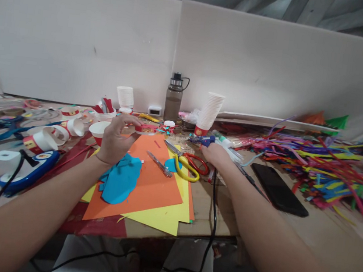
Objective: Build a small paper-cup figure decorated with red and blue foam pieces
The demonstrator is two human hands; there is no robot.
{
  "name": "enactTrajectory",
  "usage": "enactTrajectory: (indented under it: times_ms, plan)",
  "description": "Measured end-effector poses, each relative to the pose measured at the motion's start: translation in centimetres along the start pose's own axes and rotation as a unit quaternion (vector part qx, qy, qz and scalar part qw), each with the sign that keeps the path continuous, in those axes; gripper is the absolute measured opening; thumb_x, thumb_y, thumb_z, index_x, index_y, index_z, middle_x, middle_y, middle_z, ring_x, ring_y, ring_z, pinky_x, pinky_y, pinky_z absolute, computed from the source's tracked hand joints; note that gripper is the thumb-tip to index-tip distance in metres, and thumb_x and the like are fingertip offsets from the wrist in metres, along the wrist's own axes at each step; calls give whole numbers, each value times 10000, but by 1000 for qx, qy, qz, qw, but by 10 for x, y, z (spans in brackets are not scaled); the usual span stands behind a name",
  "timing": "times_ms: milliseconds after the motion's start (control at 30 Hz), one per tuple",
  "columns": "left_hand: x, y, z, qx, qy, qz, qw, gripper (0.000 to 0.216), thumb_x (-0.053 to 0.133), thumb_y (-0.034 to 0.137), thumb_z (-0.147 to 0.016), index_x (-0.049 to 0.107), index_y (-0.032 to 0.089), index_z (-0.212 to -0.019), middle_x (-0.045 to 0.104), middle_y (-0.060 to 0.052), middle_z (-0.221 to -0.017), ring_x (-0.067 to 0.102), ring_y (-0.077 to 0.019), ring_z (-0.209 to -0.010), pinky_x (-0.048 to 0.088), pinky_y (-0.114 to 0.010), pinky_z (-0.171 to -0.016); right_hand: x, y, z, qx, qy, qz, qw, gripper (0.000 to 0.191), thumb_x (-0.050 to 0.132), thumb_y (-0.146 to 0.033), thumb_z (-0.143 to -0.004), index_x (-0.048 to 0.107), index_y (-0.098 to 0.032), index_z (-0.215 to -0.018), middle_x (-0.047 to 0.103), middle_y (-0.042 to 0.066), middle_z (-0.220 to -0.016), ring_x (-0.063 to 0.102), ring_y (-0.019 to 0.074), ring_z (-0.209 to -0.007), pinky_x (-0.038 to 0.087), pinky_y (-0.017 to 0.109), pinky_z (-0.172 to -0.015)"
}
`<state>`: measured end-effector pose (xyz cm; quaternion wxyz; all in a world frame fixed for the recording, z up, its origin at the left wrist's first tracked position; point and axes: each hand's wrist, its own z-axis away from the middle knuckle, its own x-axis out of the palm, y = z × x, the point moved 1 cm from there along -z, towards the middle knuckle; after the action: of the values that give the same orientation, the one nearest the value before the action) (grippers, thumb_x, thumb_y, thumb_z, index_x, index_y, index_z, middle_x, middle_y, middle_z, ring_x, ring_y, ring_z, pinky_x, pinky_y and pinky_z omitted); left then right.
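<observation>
My left hand (pixel 117 140) is closed, with thumb and fingers pinching a red-and-gold paper cup ring (pixel 146 130) above the orange paper. My right hand (pixel 216 154) wraps round a blue hot glue gun (pixel 202 140), its nozzle pointing left; a black cord (pixel 214 210) runs down from it past the table edge. Between my hands lie orange paper (pixel 158 190) on yellow sheets (pixel 164 220), cut blue paper (pixel 122 181), a pen (pixel 160 164) and two pairs of scissors, one yellow-handled (pixel 186 167) and one red-handled (pixel 199 164).
A white paper cup (pixel 99 130) stands left of my left hand. Behind are a water bottle (pixel 173 99) and a tall cup stack (pixel 209 113). Coloured pipe cleaners (pixel 324 162) and a black phone (pixel 279 188) lie right. Cut cups (pixel 40 140) and a blue tape dispenser (pixel 31 175) sit left.
</observation>
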<state>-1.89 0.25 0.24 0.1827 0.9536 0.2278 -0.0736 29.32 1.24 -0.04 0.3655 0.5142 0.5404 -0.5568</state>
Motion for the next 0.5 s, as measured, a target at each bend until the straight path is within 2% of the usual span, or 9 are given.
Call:
enactTrajectory:
  times_ms: [100, 133, 200, 233, 300, 367, 500]
  plan:
    - [1, 0, 1, -7, -3, 18, 1000, 173, 719, 228, -780, 596, 213, -901, 673, -35, -932, 645, -186, -941, 513, -365, -890, -7, -7, 10, 28, 54, 54, 997, 390, 542, -361, -874, 681, -39, -1043, 630, 317, -1132, 586, 397, -1115, 432, 461, -886]
    - [1, 1, 1, -11, -4, 22, 1000, 176, 720, 238, -781, 598, 212, -906, 673, -37, -939, 643, -185, -942, 512, -364, -889, -10, -13, 14, 17, 83, 65, 994, 409, 532, -374, -881, 666, -39, -1074, 611, 318, -1163, 569, 397, -1131, 424, 469, -895]
    - [2, 2, 1, -17, -6, 28, 999, 188, 723, 260, -783, 600, 211, -917, 675, -37, -947, 642, -181, -937, 513, -357, -881, -12, -29, 20, -51, 121, 52, 990, 341, 524, -346, -892, 666, -84, -1058, 642, 248, -1132, 588, 326, -1084, 428, 401, -878]
    - [2, 2, 1, -21, -7, 31, 999, 192, 724, 270, -785, 600, 210, -920, 676, -37, -949, 641, -178, -935, 513, -352, -877, -11, -40, 21, -96, 103, 16, 990, 275, 525, -317, -893, 675, -115, -1005, 678, 191, -1057, 613, 270, -1001, 437, 346, -835]
    - [1, 3, 1, -28, -1, 38, 999, 192, 723, 281, -789, 601, 206, -917, 677, -37, -942, 642, -175, -936, 514, -346, -873, -4, -64, 22, -185, 11, -71, 980, 203, 523, -271, -896, 674, -149, -957, 711, 104, -954, 626, 184, -856, 434, 266, -737]
    - [1, 3, -1, -33, 10, 41, 999, 185, 722, 282, -792, 600, 204, -908, 677, -35, -930, 644, -175, -938, 514, -347, -874, 6, -88, 18, -220, -18, -73, 973, 168, 550, -239, -881, 668, -167, -975, 717, 61, -945, 620, 152, -832, 421, 232, -695]
    - [1, 2, -3, -41, 28, 63, 997, 202, 730, 292, -788, 591, 205, -907, 671, -29, -921, 648, -164, -926, 524, -329, -859, 23, -126, 1, -215, -48, -36, 975, 184, 613, -224, -842, 671, -141, -996, 721, 94, -962, 634, 182, -860, 421, 242, -667]
